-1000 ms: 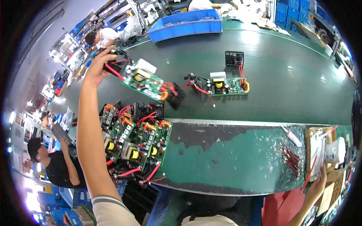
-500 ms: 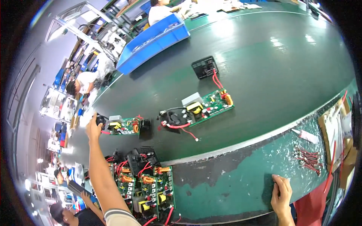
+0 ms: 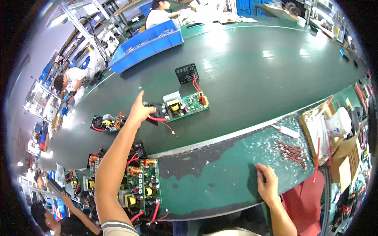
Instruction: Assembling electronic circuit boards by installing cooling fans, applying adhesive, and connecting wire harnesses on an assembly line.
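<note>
My left hand (image 3: 140, 110) reaches over the dark belt, thumb and forefinger spread. It is at the black fan end of a green circuit board (image 3: 189, 105) with a grey heat sink, a yellow transformer and red wires; whether it touches the fan cannot be made out. Red wires link that board to a black vented end panel (image 3: 187, 73). Left of the hand lies a second circuit board (image 3: 108, 122), partly behind my forearm. My right hand (image 3: 268, 183) rests on the green bench, fingers loosely curled, thumb apart, holding nothing.
Several circuit boards (image 3: 141, 177) stand crowded near my left forearm. On the bench right lie a bundle of red-black wires (image 3: 290, 153) and a white tube (image 3: 286, 131), beside a white tub (image 3: 339, 122). A blue bin (image 3: 147, 45) sits across the belt. Other people work beyond.
My left hand has left the fan of the left board and come to the fan end of the middle board. The view has shifted right. My right hand stays on the bench.
</note>
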